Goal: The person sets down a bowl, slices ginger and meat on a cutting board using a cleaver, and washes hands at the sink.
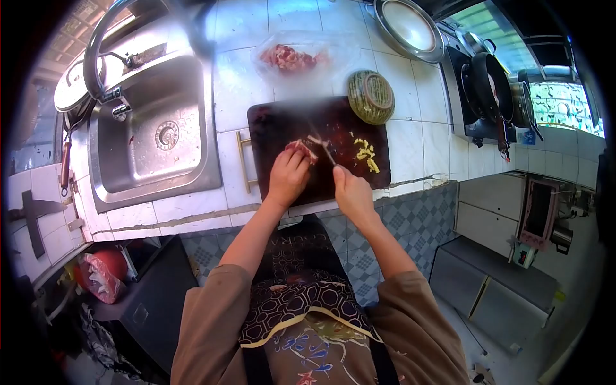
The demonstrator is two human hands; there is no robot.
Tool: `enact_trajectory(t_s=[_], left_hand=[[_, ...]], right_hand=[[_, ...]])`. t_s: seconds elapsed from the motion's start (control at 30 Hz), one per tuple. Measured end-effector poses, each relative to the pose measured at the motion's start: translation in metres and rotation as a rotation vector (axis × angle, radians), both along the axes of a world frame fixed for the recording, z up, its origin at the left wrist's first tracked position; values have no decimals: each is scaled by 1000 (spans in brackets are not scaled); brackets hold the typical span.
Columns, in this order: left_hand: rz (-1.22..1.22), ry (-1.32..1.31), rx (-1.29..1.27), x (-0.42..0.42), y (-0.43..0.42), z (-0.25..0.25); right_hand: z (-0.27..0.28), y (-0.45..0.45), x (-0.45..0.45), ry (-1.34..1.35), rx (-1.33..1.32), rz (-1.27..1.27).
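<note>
A dark cutting board (269,128) with a metal handle lies on the white tiled counter. My left hand (289,176) presses its bent fingers onto a piece of raw meat (303,150) on the board. In my right hand (351,190) is a knife (329,154), its handle wrapped by the fingers and its blade beside the meat. A small slice of meat (316,140) lies by the blade. Chopped yellow pieces (367,156), perhaps ginger or garlic, sit on the board's right side. Behind the board, more raw meat (289,58) rests on a clear plastic bag (343,51).
A steel sink (144,173) with a tall faucet (96,64) is on the left. A greenish patterned bowl (371,96), upside down, touches the board's back right corner. A metal basin (409,29) stands behind it. Farther right, a black pan (491,90) sits on the stove.
</note>
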State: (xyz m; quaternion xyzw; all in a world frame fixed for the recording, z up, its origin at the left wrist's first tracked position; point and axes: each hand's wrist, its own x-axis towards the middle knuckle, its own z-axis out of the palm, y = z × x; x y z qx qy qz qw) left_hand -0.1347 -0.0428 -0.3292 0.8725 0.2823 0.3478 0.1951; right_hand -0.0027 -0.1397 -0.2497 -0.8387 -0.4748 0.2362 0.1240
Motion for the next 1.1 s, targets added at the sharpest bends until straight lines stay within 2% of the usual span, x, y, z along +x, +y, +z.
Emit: enact_trajectory(t_s=[0.03,0.1,0.17,0.3,0.43,0.53,0.63,0.7,0.77,0.83,0.9,0.97,1.1], left_hand=[[-1,-4,-2,0,-2,0],[24,-78,-9,-1,-1,-1],[10,-64,-6,-4,-2,-2],[-22,-17,-1,-4,-1,6],[-18,19,7,-2,0,5],[4,37,29,-1,-1,-6],[7,-4,-87,-1,-1,-12],[32,32,13,0,-1,-11],[20,3,-6,3,2,2],[32,-10,-3,2,0,-1],[42,15,-45,0,-2,-7],[14,52,-47,-1,-1,-6],[-19,-1,-80,0,1,-6]], right_hand=[[4,-8,1,4,51,-89],[11,-20,-4,-8,36,-50],[24,-30,-15,-73,-90,52],[24,-40,-23,-138,-219,91],[17,-18,-23,-86,-290,89],[-1,25,-32,-101,-152,140],[-3,38,-40,-121,-69,140],[-3,13,-33,-116,-92,109],[7,-25,-28,-106,-127,86],[17,-45,-26,-104,-289,87],[6,-23,-29,-92,-270,78],[-7,19,-33,-88,-122,103],[-9,30,-34,-115,-38,147]])
